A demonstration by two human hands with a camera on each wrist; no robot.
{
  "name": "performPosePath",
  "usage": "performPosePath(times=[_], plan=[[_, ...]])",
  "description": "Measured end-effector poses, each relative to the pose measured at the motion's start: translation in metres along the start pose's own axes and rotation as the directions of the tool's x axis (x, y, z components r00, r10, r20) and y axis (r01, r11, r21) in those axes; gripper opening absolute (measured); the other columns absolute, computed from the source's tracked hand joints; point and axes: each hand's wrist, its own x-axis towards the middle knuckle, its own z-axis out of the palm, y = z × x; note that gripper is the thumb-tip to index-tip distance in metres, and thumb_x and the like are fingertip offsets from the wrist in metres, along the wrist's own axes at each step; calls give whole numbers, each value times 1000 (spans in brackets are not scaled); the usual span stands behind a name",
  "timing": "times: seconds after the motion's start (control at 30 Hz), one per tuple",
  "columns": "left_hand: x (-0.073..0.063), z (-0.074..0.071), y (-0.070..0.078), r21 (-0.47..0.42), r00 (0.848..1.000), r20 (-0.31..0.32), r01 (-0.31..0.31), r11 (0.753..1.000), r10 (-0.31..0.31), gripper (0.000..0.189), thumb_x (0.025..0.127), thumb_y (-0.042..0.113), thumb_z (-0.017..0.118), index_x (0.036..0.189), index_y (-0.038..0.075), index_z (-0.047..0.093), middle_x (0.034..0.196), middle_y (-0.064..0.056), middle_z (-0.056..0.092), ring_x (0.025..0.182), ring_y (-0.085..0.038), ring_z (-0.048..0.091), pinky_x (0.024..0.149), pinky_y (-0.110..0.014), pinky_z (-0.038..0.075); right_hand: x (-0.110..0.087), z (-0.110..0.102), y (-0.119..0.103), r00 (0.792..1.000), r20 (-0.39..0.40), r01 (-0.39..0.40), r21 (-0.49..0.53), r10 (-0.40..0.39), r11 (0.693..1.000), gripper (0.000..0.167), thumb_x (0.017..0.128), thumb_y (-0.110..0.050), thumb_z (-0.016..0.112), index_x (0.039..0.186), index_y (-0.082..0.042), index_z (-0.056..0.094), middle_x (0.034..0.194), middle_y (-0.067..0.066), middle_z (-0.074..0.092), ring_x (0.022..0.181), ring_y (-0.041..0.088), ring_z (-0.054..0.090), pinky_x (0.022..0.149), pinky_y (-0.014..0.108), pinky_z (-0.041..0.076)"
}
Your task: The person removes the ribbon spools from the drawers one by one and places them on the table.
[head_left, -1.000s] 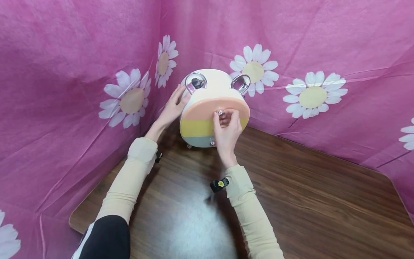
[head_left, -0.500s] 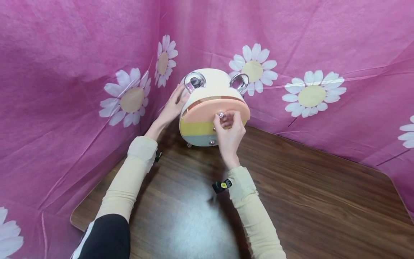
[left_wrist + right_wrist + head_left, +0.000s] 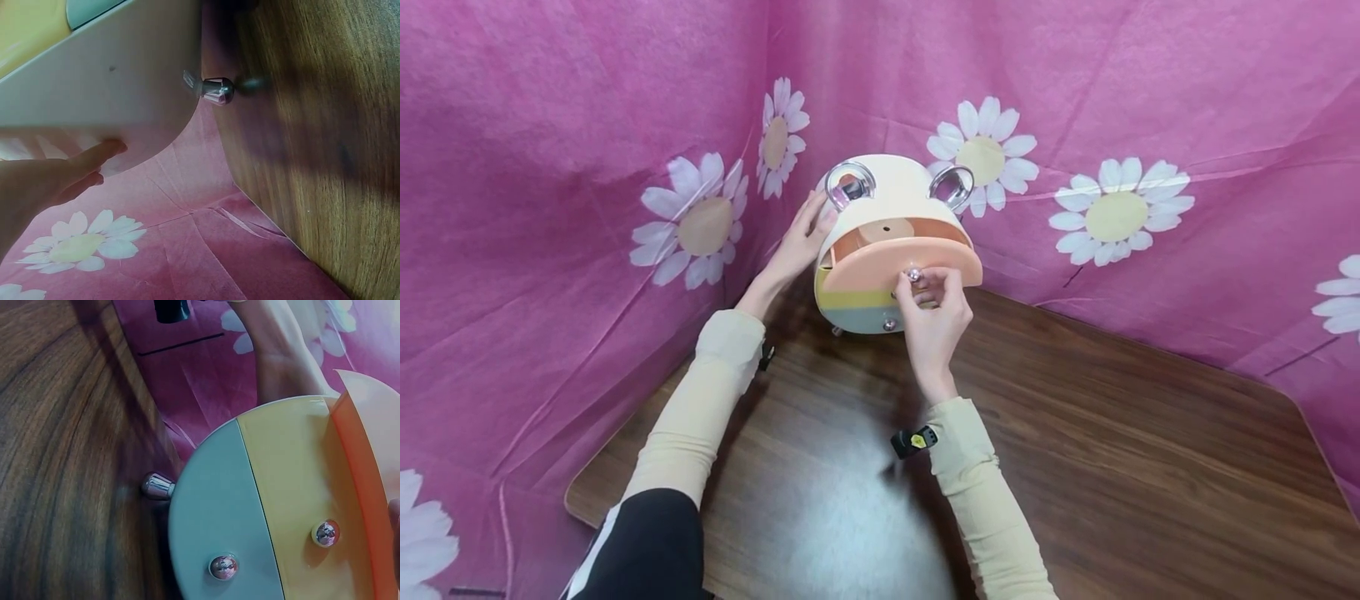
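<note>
A round white drawer box [image 3: 901, 179] with two shiny ring-shaped ears stands on the table. Its top drawer [image 3: 865, 265], with a peach front, is pulled partway out, and the inside shows above the front. My right hand [image 3: 936, 321] pinches that drawer's silver knob [image 3: 913, 274] between thumb and fingers. Below it are a yellow drawer front [image 3: 297, 487] and a grey-green one [image 3: 219, 512], both closed, each with a silver knob. My left hand [image 3: 799, 246] rests against the box's left side with fingers extended; in the left wrist view its fingertips touch the white wall [image 3: 137, 94].
The brown wooden table [image 3: 1075, 433] extends to the front and right of the box. A pink cloth [image 3: 865, 67] with white daisies hangs close behind and to the left. A small silver foot [image 3: 219, 90] holds the box off the tabletop.
The peach top drawer has come out of the box toward me, from flush to partway open, with my right hand on its knob. My left hand has stayed at the side.
</note>
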Motion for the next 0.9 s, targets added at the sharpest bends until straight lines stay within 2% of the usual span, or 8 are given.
performPosePath(times=[0.13, 0.3, 0.47, 0.67, 0.9], plan=[[6, 1, -11, 19, 1000, -21, -18, 1000, 18, 55, 104, 30, 46, 157, 22, 32, 169, -3, 9, 157, -16, -3, 128, -42, -1, -2, -2, -3, 1000, -12, 2, 14, -1, 1000, 22, 82, -11, 76, 89, 3, 61, 74, 14, 70, 56, 2, 59, 54, 12, 48], [5, 2, -11, 34, 999, -33, -22, 999, 24, 55, 104, 33, 47, 156, 26, 33, 169, -1, 11, 157, -14, -1, 129, -42, 2, -5, -7, -5, 1000, -24, -4, -5, 4, 1000, 22, 81, -9, 78, 89, 3, 62, 72, 14, 70, 56, 5, 59, 54, 10, 47], [2, 2, -12, 41, 999, -39, -26, 999, 28, 55, 104, 32, 47, 156, 24, 33, 169, -3, 12, 157, -15, -1, 129, -42, 2, -9, -12, -8, 1000, -29, -4, -33, 3, 999, 20, 80, -2, 77, 87, 7, 61, 71, 19, 69, 55, 9, 57, 53, 12, 46], [3, 1, -14, 47, 999, -31, -14, 999, 15, 55, 104, 34, 47, 156, 25, 33, 169, -1, 11, 157, -14, -1, 129, -42, 2, -14, -22, -9, 1000, -6, -26, -6, 26, 1000, 22, 80, -7, 78, 86, 4, 60, 73, 15, 68, 57, -2, 57, 53, 9, 44], [3, 0, -12, 46, 1000, -19, -6, 999, 7, 56, 104, 35, 45, 157, 25, 30, 169, -3, 9, 157, -15, -3, 129, -43, 1, -19, -33, -12, 1000, 15, 22, 10, -22, 1000, 25, 79, -13, 80, 86, 1, 61, 72, 11, 70, 57, -4, 59, 51, 9, 43]])
